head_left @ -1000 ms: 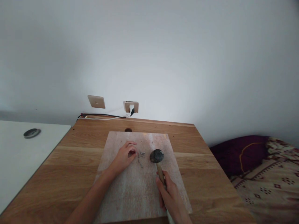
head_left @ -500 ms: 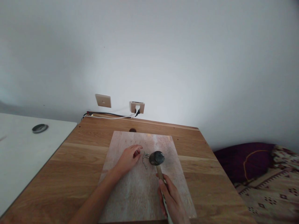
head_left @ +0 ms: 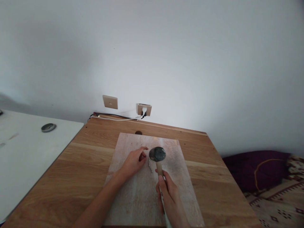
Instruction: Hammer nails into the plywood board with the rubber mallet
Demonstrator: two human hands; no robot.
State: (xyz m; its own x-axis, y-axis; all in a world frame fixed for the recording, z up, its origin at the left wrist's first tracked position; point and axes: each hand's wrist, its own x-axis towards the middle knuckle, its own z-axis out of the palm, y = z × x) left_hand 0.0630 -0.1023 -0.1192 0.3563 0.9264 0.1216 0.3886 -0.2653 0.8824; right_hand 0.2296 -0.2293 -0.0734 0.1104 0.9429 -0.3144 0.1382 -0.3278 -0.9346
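My right hand (head_left: 172,194) grips the handle of a mallet (head_left: 157,154) with a dark, rounded head, held above a pale, worn board (head_left: 133,202). My left hand (head_left: 135,162) is over the board to the left of the mallet head. Its index finger reaches forward while the other fingers curl in. Something tiny shows at the curled fingertips, too small to name. Thin metal pieces, which look like nails (head_left: 150,167), lie on the board between the hands; the mallet head hides part of them. A row of small marks (head_left: 141,144) runs along the board's far edge.
The board lies on a wooden table (head_left: 90,164) against a white wall. White and black cables (head_left: 114,117) run along the back to a wall socket (head_left: 144,110). At left stands a white surface with a round grey piece (head_left: 48,127). Purple cloth (head_left: 256,167) lies at right.
The mallet head has moved slightly up and left relative to the board, covering more of the metal pieces. My left hand has barely moved. The whole view has shifted a little.
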